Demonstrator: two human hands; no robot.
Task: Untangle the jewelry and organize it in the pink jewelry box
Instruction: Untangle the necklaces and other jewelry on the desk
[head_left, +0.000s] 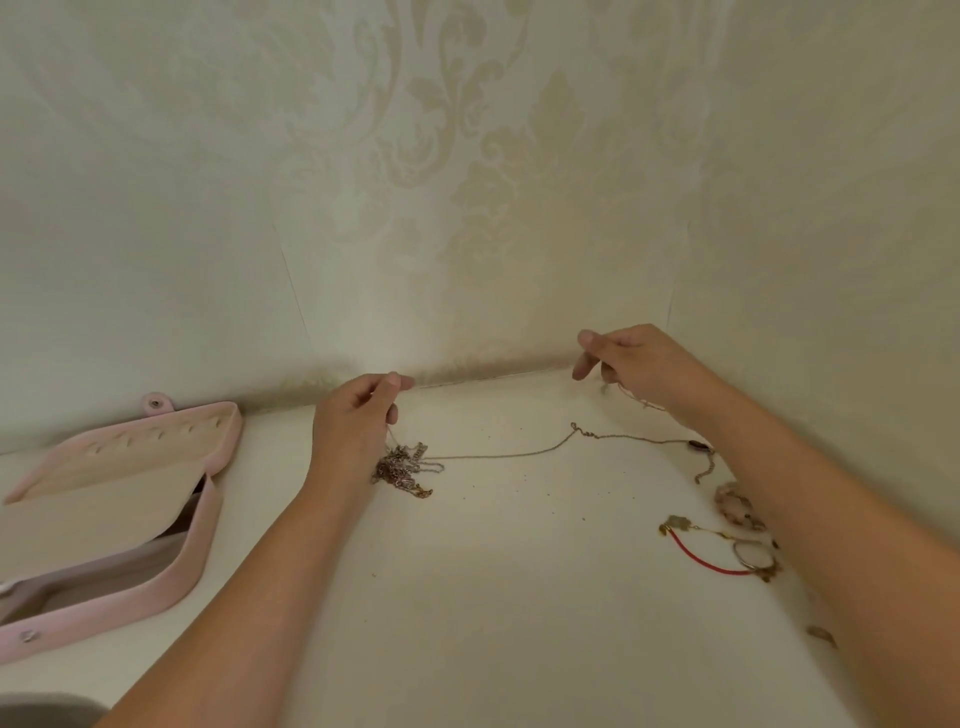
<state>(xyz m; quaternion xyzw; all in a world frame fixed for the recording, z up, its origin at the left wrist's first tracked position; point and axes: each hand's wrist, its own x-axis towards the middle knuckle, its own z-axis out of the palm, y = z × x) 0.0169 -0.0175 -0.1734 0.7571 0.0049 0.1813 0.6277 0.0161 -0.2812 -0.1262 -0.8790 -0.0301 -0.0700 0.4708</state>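
Barely begun: pinching a strand of knotted chains (402, 467) with left grip (358, 421), a fine strand (644, 402) with right grip (639, 364); nothing seen yet in open pink jewelry box (197, 545), well left.

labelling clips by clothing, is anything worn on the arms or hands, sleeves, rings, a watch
The left arm and right arm are bare, no sleeves in view. The left hand and right hand show no gloves, rings or watch.

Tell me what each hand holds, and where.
The left hand pinches a chain strand above the tangled clump. The right hand grips a thin chain; which part cannot be told.
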